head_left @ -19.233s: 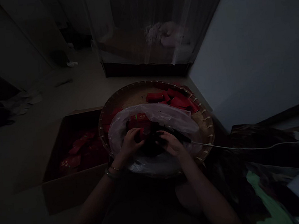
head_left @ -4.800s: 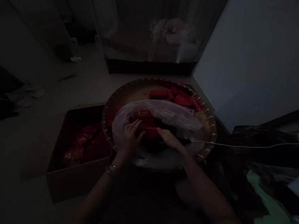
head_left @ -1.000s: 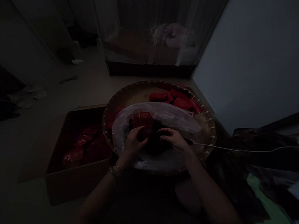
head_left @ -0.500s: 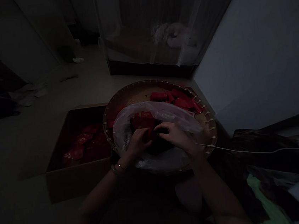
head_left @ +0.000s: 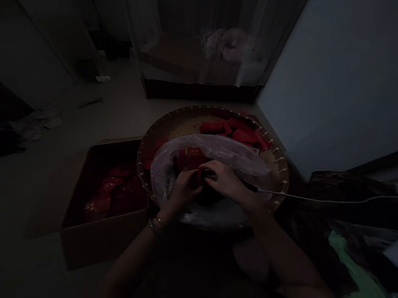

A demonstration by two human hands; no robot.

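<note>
The light is dim. My left hand (head_left: pixel 184 188) is closed with thumb and fingers on a small dark red packet (head_left: pixel 199 177), above an opened clear plastic bag (head_left: pixel 184 143). My right hand (head_left: pixel 225 179) is curled against the top of that packet, fingertips pinched together; what they hold, if anything, is too dark to make out. Red printed packets (head_left: pixel 190 158) lie inside the bag, just beyond my fingers. The bag sits in a round woven bamboo tray (head_left: pixel 181 115). A dark stick-like end (head_left: pixel 250 187) of a white cord shows beside my right wrist.
More red packets (head_left: pixel 243 132) lie at the tray's far right. On the left stands an open cardboard box (head_left: pixel 103 225) holding red packets (head_left: pixel 112 183). The white cord (head_left: pixel 318 198) runs off right, past a green cloth (head_left: pixel 353 265). A pale wall (head_left: pixel 348 81) rises close on the right.
My right hand has moved slightly left and up, its fingertips now meeting the red packet. The cord's dark end has come into sight beside the wrist. My left hand stays in place.
</note>
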